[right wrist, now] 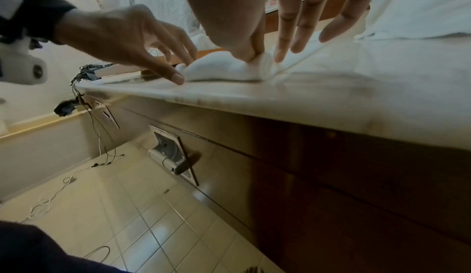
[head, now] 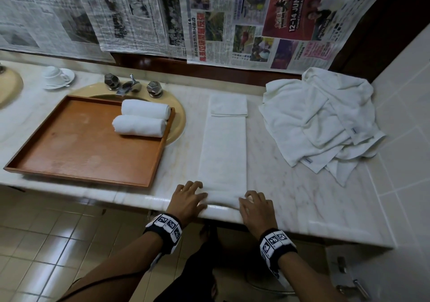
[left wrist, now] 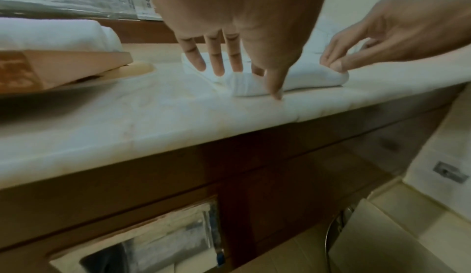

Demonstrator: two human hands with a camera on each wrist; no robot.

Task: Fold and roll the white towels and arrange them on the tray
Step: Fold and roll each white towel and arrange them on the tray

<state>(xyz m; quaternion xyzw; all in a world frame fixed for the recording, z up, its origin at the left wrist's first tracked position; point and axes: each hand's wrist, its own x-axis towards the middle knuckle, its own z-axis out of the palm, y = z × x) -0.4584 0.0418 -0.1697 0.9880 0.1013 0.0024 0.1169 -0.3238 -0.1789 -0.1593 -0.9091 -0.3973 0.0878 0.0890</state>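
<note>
A long folded white towel (head: 223, 148) lies as a strip on the marble counter (head: 290, 185), its near end curled into the start of a roll (left wrist: 305, 78) at the front edge. My left hand (head: 190, 197) holds the roll's left end, thumb at the front and fingers over the top. My right hand (head: 253, 203) pinches the right end (right wrist: 221, 70) between thumb and forefinger. Two rolled towels (head: 145, 108) (head: 139, 125) lie side by side at the far right corner of the wooden tray (head: 81, 153). A heap of loose white towels (head: 325, 115) sits to the right.
The tray rests partly over a beige sink basin (head: 178, 120) with a faucet (head: 131, 85) behind it. A cup on a saucer (head: 57, 76) stands at the back left. Newspaper (head: 209, 18) covers the wall behind. A tiled wall (head: 407, 120) bounds the counter on the right.
</note>
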